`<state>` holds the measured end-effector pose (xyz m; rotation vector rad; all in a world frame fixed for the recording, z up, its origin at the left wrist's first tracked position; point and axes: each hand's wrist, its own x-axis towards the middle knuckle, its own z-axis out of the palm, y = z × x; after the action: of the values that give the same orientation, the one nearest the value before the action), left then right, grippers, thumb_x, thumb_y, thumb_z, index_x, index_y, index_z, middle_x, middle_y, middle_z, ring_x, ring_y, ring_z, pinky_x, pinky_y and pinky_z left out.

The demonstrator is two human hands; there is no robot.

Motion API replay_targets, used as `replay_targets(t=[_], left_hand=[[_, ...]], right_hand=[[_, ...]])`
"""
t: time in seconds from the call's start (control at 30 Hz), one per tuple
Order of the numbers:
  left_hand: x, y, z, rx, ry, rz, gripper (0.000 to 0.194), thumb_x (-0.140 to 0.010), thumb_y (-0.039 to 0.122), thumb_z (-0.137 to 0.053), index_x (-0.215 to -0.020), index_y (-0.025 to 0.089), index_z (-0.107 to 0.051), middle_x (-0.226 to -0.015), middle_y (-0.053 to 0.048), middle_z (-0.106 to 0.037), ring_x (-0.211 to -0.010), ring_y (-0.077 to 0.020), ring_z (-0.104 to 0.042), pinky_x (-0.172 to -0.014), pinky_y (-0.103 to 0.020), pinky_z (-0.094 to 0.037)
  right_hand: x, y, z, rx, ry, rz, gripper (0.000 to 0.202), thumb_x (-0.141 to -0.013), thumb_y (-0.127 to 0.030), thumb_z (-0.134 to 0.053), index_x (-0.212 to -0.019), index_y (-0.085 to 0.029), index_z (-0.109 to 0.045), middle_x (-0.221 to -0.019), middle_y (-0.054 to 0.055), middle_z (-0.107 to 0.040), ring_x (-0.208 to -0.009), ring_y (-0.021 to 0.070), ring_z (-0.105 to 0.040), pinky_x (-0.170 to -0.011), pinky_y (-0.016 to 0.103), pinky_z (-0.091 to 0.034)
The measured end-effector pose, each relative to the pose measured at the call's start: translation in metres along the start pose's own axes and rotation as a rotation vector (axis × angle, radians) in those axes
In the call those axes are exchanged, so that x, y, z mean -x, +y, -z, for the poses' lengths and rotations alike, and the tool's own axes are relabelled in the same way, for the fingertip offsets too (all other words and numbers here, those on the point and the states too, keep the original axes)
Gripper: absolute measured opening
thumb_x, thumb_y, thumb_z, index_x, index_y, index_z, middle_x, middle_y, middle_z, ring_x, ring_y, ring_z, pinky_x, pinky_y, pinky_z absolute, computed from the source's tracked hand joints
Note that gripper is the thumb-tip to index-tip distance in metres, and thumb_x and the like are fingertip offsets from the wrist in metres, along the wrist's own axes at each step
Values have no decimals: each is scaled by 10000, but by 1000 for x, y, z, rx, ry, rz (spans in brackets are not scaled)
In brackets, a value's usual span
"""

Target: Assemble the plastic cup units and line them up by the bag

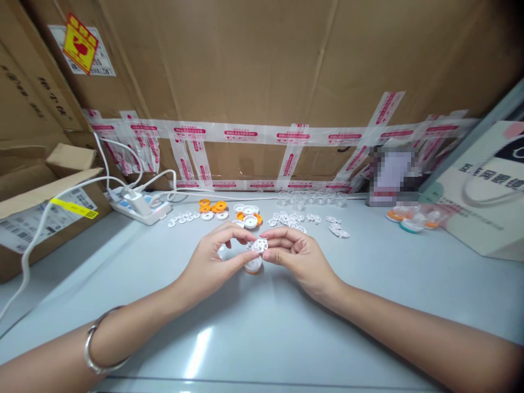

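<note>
Between my two hands is a small white openwork disc [261, 245], raised a little over the table. Thumb and fingers of my left hand [216, 252] pinch its left side, where a second white piece seems to show. On the right side, the thumb and fingertips of my right hand [301, 255] close on the same disc. Just below the fingers lies a round white-and-orange part [253, 266], partly hidden. Behind my hands are white openwork pieces [289, 219], white and orange rings [249, 221], orange rings [220, 206] and small white pegs [182, 218].
Clear plastic caps [313, 198] line the table's back, before a large taped carton [245, 82]. A power strip [141, 208] with white cables and an open cardboard box [53, 218] stand left. Capped round assemblies [413, 218] and a paper bag [487, 202] are right.
</note>
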<state>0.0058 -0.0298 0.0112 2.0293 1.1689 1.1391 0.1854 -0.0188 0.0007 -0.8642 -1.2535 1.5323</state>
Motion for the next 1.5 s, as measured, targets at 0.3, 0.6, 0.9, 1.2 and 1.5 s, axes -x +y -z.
replay_targets(t=[0.3, 0.6, 0.9, 1.2, 1.5], left_hand=[[1, 0, 0, 49, 33, -46, 147, -771, 272, -639, -902, 207, -627, -887, -16, -637, -857, -157, -548, -726, -279, -392], [4, 4, 1, -48, 21, -70, 132, -781, 237, -621, -910, 209, -617, -898, -10, -636, -856, -151, -562, -739, -268, -418], [6, 2, -3, -96, 50, -104, 107, -776, 210, -610, -881, 195, -598, -860, -10, -616, -832, -146, -562, -742, -254, -427], [3, -8, 0, -127, -37, -123, 278, -733, 314, -664, -966, 207, -558, -971, -39, -595, -921, -182, -546, -812, -305, -426], [4, -23, 2, -239, -317, 15, 319, -683, 351, -673, -949, 203, -577, -907, -28, -585, -816, -178, -549, -712, -292, -425]], right_hand=[[0, -2, -2, -45, 20, -11, 239, -536, -186, -797, -710, -184, -634, -711, -30, -692, -664, 104, -659, -665, 225, -550], [2, -2, -2, -8, -23, -41, 220, -597, -229, -764, -790, -183, -669, -748, 7, -707, -698, 136, -673, -694, 272, -561], [4, 3, -7, 9, -8, -6, 259, -588, -262, -772, -788, -178, -631, -785, 11, -694, -702, 137, -660, -711, 289, -532], [-3, 0, -5, 107, 115, 2, 241, -602, -299, -752, -739, -175, -597, -692, -14, -647, -669, 119, -638, -709, 269, -509], [-14, 9, 11, 360, -50, 111, 170, -711, -297, -659, -839, -190, -624, -851, 20, -659, -818, 141, -618, -800, 304, -478]])
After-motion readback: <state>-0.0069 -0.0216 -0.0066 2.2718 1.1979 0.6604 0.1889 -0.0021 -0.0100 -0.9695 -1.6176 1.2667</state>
